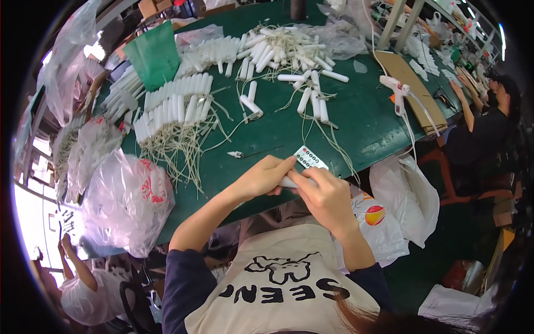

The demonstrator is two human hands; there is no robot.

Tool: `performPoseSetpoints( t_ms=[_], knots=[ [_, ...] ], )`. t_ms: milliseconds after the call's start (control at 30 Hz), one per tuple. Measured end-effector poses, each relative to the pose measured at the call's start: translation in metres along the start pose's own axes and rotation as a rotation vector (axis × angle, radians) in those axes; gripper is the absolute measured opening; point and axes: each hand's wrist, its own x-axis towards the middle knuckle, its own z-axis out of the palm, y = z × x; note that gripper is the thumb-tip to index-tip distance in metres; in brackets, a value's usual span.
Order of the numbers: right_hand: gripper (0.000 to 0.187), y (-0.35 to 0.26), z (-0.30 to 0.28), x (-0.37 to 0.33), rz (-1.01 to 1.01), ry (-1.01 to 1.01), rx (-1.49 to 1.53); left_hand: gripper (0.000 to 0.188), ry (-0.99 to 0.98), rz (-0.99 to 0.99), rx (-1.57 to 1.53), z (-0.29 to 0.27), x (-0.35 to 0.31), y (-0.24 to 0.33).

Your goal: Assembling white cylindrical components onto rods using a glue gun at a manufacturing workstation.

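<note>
A person sits at a green surface [356, 119] and uses both hands. The left hand [268, 175] and the right hand [321, 196] are close together near the front edge. Both have their fingers curled around a small white remote [310, 157] with round dark buttons and a red one. It is just above the surface, tilted, and the hands cover its lower part. A smooth white piece [288, 182] peeks out between the hands, but most of it is hidden.

Past the left hand lies a little white tip [235, 155] beside a thin dark wire. Farther back are rows of white tubes [179, 106] with pale strings, and a messy pile of tubes [272, 50]. A white glue gun [396, 92] is on the right, by a brown cardboard strip [414, 94]. A big clear bag [125, 200] is on the left.
</note>
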Motion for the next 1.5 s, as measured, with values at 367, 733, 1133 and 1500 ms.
performPoseSetpoints(
  t_ms=[367, 733, 1133, 1500],
  knots=[
    [0.035, 0.001, -0.018, 0.006, 0.064, 0.073, 0.135, 0.056, 0.165, 0.038, -0.059, -0.008, -0.015, 0.003],
    [0.042, -0.001, -0.010, 0.015, -0.123, 0.081, -0.077, 0.054, 0.132, -0.035, -0.133, -0.007, -0.016, -0.013],
    [0.033, -0.020, 0.007, 0.002, 0.202, -0.088, 0.715, 0.038, 0.283, 0.621, -0.305, 0.018, -0.064, -0.023],
    [0.045, -0.016, 0.007, 0.005, -0.005, 0.219, 0.861, 0.042, 0.995, 1.284, 0.191, -0.037, -0.217, -0.007]
  ],
)
